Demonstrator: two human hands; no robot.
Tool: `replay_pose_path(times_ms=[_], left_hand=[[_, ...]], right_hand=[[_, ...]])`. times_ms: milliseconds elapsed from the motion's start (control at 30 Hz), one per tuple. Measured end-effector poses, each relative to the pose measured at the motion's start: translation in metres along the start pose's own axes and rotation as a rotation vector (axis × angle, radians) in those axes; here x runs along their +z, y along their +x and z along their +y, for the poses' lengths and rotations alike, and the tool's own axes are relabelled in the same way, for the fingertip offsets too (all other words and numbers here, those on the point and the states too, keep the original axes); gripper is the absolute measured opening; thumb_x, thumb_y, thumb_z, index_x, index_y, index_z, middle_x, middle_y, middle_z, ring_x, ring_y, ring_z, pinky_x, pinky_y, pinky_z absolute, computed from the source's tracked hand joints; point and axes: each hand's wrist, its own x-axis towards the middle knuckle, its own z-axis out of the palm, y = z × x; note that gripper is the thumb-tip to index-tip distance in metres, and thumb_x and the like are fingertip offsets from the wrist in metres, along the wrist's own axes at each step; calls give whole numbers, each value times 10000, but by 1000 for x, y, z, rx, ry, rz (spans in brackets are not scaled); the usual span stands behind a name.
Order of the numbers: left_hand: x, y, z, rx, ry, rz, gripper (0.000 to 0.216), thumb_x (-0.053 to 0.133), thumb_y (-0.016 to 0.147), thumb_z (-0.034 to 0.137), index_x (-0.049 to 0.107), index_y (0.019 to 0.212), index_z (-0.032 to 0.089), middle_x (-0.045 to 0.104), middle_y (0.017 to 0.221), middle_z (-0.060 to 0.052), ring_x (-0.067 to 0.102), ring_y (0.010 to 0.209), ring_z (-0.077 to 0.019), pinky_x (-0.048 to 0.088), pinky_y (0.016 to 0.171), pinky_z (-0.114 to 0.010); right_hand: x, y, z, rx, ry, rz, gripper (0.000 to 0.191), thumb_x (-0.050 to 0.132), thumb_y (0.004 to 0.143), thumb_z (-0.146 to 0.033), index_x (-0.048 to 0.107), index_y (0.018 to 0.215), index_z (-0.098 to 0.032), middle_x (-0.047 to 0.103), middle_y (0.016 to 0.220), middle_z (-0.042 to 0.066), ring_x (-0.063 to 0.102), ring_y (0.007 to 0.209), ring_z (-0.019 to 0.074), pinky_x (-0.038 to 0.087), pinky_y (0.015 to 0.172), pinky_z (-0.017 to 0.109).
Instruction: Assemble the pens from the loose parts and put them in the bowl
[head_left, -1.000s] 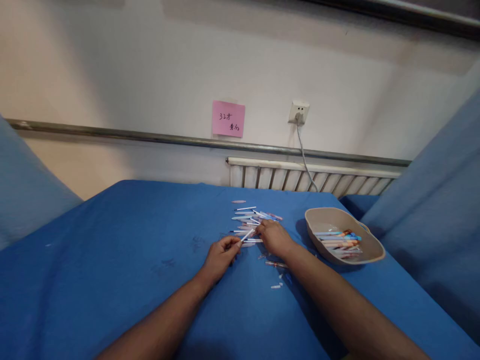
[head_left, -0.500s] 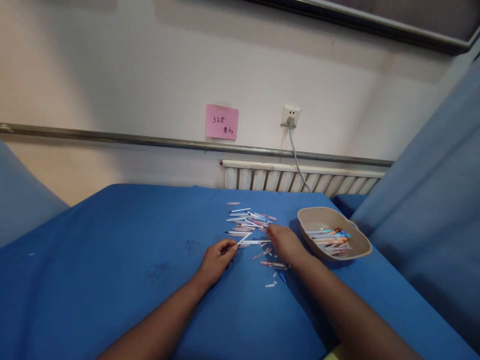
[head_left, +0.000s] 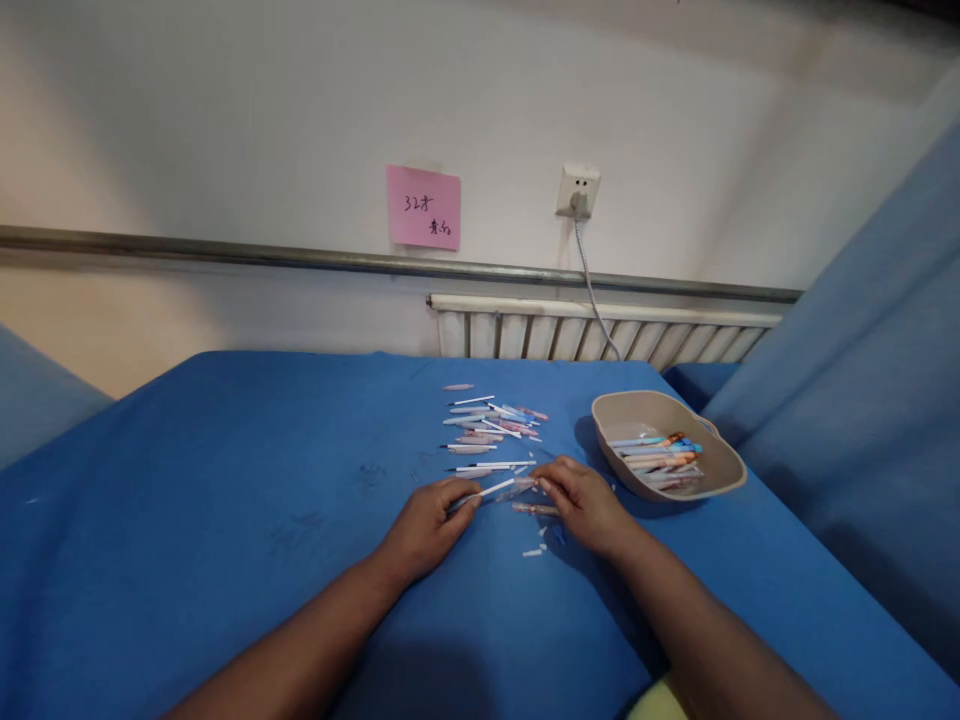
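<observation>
My left hand (head_left: 427, 522) is closed, thumb and fingers pinching a thin white pen refill (head_left: 496, 489) that slants up to the right. At the refill's far end, my right hand (head_left: 589, 503) pinches a small pinkish pen part (head_left: 524, 483). The two pieces meet or overlap; I cannot tell if one is inside the other. Behind my hands, several loose refills and clear pen barrels lie in a pile (head_left: 499, 420). Under my right hand are a pinkish pen barrel (head_left: 534, 509), a blue piece (head_left: 559, 536) and small white bits (head_left: 533, 552).
A beige basin (head_left: 724, 470) holding several assembled-looking pens (head_left: 660, 460) stands right of my right hand on the blue cloth-covered table (head_left: 225, 500). Behind the table are a radiator (head_left: 517, 335), a plugged socket (head_left: 578, 191) with a cord, and a pink note (head_left: 424, 208).
My right hand has drawn back from the pile and now pinches a pinkish part at the refill's end. My left hand keeps its refill, now tilted lower. The camera view has tipped down.
</observation>
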Motion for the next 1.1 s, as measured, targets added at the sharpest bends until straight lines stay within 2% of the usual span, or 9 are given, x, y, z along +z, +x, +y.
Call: replay_pose_path(times_ms=[333, 433, 533, 700, 900, 1100], left_hand=[[2, -2, 6, 36, 51, -52, 246, 419, 923, 286, 651, 944, 210, 674, 861, -25, 617, 822, -174, 451, 757, -256], [7, -6, 9, 47, 40, -58, 213, 477, 896, 284, 621, 1039, 221, 682, 982, -36, 619, 910, -195, 452, 823, -286], [11, -10, 13, 27, -18, -59, 288, 504, 874, 257, 542, 1157, 219, 650, 1122, -65, 602, 1009, -218, 447, 886, -325], [9, -12, 18, 10, -102, -127, 260, 451, 907, 274, 507, 1154, 214, 645, 1129, -81, 596, 1044, -228, 444, 902, -346], [8, -11, 20, 3, -156, -129, 205, 476, 893, 279, 552, 1072, 214, 667, 1073, -58, 607, 995, -219, 444, 864, -319], [9, -9, 17, -80, -358, -214, 182, 480, 884, 285, 566, 1003, 177, 679, 873, -27, 590, 674, -135, 463, 641, -237]], right_hand=[[2, -3, -4, -34, 6, -65, 215, 442, 931, -216, 628, 1037, -225, 613, 879, 43, 584, 830, 161, 460, 754, 283], [4, -5, -13, -74, -17, -104, 214, 445, 932, -214, 626, 1045, -225, 615, 869, 42, 578, 844, 165, 452, 769, 289], [6, -7, -18, -101, -28, -104, 208, 448, 929, -205, 622, 1043, -218, 620, 888, 45, 574, 868, 169, 435, 823, 309], [7, -8, -19, -121, -48, -130, 200, 448, 926, -201, 617, 1033, -221, 616, 878, 42, 577, 856, 170, 417, 872, 336], [9, -9, -19, -145, -63, -143, 191, 449, 926, -204, 619, 1006, -240, 629, 870, 31, 590, 873, 170, 336, 989, 386], [10, -10, -19, -160, -52, -105, 190, 455, 925, -222, 620, 1017, -240, 640, 888, 36, 590, 876, 176, 351, 967, 378]])
